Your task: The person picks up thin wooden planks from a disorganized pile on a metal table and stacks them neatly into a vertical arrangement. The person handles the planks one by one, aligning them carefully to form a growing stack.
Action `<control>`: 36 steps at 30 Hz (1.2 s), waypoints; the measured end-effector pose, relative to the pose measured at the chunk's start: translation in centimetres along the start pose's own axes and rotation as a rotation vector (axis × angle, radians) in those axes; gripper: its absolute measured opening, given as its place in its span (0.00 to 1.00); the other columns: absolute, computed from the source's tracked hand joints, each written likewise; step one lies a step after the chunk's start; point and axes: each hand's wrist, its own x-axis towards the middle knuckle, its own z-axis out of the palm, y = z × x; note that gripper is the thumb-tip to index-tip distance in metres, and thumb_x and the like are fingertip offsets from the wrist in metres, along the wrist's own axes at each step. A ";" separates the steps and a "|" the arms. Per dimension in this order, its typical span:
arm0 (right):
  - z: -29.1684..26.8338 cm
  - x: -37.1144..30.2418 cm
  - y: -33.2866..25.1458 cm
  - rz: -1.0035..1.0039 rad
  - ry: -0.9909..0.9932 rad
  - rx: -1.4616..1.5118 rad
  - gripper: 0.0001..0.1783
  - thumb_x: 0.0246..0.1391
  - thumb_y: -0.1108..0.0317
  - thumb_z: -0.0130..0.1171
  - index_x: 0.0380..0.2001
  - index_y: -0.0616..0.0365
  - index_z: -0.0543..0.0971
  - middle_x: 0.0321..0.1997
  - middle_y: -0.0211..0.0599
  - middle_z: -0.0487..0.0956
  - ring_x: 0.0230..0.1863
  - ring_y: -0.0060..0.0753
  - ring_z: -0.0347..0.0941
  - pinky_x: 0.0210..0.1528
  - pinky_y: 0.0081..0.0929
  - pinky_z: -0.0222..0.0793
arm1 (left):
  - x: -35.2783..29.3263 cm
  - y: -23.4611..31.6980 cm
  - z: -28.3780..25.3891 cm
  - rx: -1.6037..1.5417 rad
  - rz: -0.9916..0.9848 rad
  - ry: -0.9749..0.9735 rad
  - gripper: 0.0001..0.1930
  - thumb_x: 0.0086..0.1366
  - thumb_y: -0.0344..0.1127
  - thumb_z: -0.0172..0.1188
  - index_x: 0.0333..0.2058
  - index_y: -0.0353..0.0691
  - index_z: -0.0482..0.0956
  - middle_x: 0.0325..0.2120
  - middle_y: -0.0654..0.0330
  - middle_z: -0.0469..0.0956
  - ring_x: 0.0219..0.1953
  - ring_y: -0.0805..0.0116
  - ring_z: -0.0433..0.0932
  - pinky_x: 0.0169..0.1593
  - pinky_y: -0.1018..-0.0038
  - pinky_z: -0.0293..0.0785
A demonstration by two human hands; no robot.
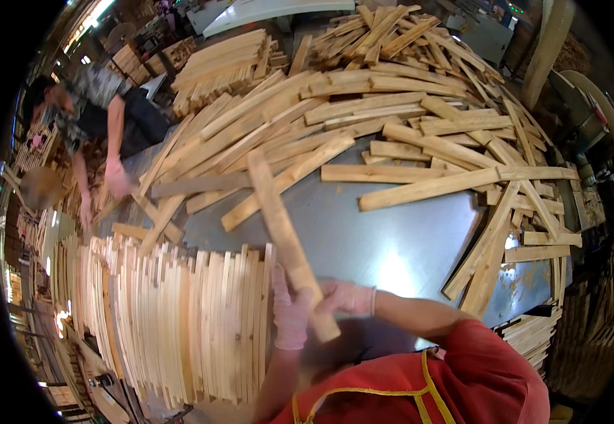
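Note:
A wooden board (284,222) slants over the table's near edge, its far end raised over other boards. My left hand (291,316), in a pale pink glove, is closed on its near part from the left, thumb pointing up. From the right, my gloved right hand (347,297) grips the same board near its lower end; some fingertips are hidden. Just left of my left hand stands a tight row of boards (194,318) set on edge. A darker board (201,185) lies beyond, partly behind the held one.
Loose boards (272,120) heap across the far side of the metal table (392,240), with more (491,247) leaning at the right. A co-worker's gloved hand (117,177) reaches in at the left. A stacked pile (222,63) stands behind; ribbed hoses (551,49) hang far right.

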 end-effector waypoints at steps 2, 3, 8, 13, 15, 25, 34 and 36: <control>-4.2 -2.0 -9.2 -0.055 0.282 -0.233 0.37 0.58 0.67 0.71 0.71 0.58 0.75 0.66 0.37 0.81 0.68 0.34 0.72 0.74 0.37 0.65 | 0.0 0.9 3.0 -0.039 0.089 -0.146 0.48 0.65 0.20 0.64 0.80 0.36 0.51 0.64 0.59 0.70 0.62 0.65 0.72 0.67 0.69 0.70; -6.7 -2.9 -14.9 -0.147 0.439 -0.297 0.36 0.59 0.65 0.71 0.69 0.59 0.74 0.60 0.40 0.82 0.62 0.36 0.75 0.68 0.37 0.69 | -0.1 1.6 4.0 -0.054 0.137 -0.221 0.48 0.65 0.19 0.64 0.80 0.36 0.51 0.64 0.59 0.71 0.63 0.65 0.72 0.67 0.68 0.70; -20.0 -7.8 -34.0 -0.681 1.153 -0.658 0.40 0.58 0.55 0.72 0.67 0.65 0.71 0.48 0.57 0.86 0.49 0.54 0.84 0.51 0.42 0.80 | -3.6 3.8 8.3 0.181 -0.045 -0.451 0.48 0.64 0.27 0.71 0.78 0.37 0.56 0.67 0.53 0.72 0.65 0.59 0.75 0.68 0.64 0.73; -23.7 -11.6 -21.7 -0.152 0.874 -1.841 0.50 0.50 0.43 0.77 0.70 0.57 0.71 0.55 0.56 0.84 0.63 0.58 0.79 0.64 0.47 0.73 | -7.8 2.3 9.5 0.451 -0.036 -0.499 0.43 0.65 0.45 0.73 0.74 0.38 0.65 0.67 0.42 0.73 0.64 0.44 0.78 0.68 0.58 0.74; -22.4 -13.6 -18.3 -0.013 0.806 -2.174 0.47 0.51 0.43 0.75 0.69 0.53 0.72 0.55 0.53 0.84 0.63 0.57 0.79 0.67 0.48 0.70 | -7.7 4.0 9.5 0.542 -0.019 -0.501 0.42 0.66 0.45 0.72 0.74 0.37 0.65 0.68 0.41 0.72 0.66 0.40 0.76 0.68 0.55 0.73; -10.4 -12.4 -12.1 0.206 0.784 -1.572 0.29 0.57 0.54 0.65 0.59 0.57 0.77 0.51 0.55 0.84 0.54 0.60 0.82 0.57 0.53 0.77 | -7.4 4.3 5.8 0.711 0.146 -0.411 0.41 0.66 0.47 0.71 0.72 0.36 0.66 0.70 0.39 0.69 0.63 0.37 0.77 0.65 0.52 0.75; 6.5 -3.6 -0.8 -0.337 0.689 -0.625 0.46 0.59 0.55 0.70 0.74 0.64 0.65 0.69 0.61 0.77 0.69 0.54 0.75 0.72 0.42 0.69 | -7.7 2.9 0.4 0.408 -0.288 -0.149 0.39 0.68 0.42 0.65 0.75 0.41 0.65 0.53 0.43 0.84 0.54 0.45 0.85 0.59 0.57 0.79; 4.0 -6.4 -0.1 -0.293 0.762 -0.953 0.50 0.57 0.50 0.70 0.76 0.62 0.64 0.70 0.61 0.77 0.71 0.59 0.74 0.72 0.44 0.69 | -10.1 2.0 -2.6 0.334 -0.219 -0.135 0.35 0.67 0.40 0.65 0.72 0.40 0.70 0.56 0.41 0.82 0.58 0.43 0.82 0.61 0.55 0.78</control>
